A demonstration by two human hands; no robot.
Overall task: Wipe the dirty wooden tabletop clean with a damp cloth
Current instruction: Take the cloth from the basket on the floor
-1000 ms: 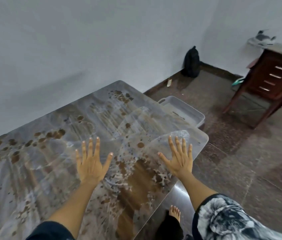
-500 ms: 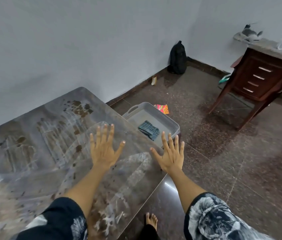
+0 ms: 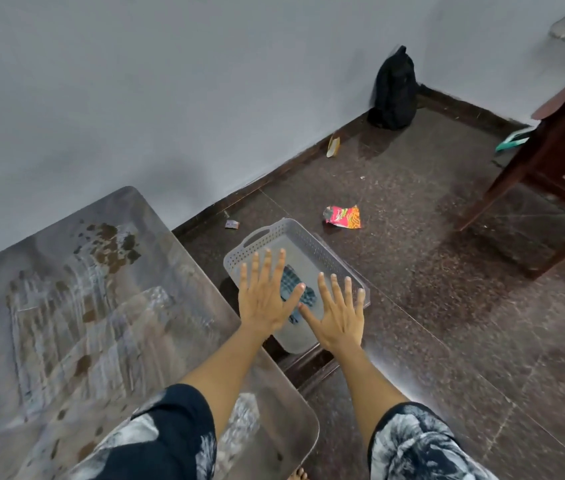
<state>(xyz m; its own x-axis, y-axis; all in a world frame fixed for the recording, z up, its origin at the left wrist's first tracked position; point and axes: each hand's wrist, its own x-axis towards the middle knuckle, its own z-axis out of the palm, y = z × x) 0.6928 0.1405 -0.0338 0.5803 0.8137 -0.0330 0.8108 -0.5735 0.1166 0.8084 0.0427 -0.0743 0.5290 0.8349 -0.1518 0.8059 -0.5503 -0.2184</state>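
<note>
The cloth (image 3: 296, 293), a checked blue-grey wad, lies in the grey perforated basket (image 3: 303, 239) on the floor, off the tabletop's 3 o'clock edge. Both hands are spread flat above it, fingers straight and holding nothing: the left hand (image 3: 267, 296) covers its 9 o'clock side, the right hand (image 3: 338, 315) sits at its 4 o'clock. To do the pickup well, I'd lower one hand straight onto the visible middle and gather the whole wad, so no corner trails on the floor. Whether it is already damp cannot be judged through the blur. The tabletop (image 3: 101, 323) is streaked whitish, with brown blotches thick toward 12 o'clock. A red wrapper (image 3: 342, 217) lies beyond the basket at 1 o'clock, a black bag (image 3: 393, 90) against the wall, and a dark wooden desk (image 3: 558, 161) stands at 2 o'clock.
</note>
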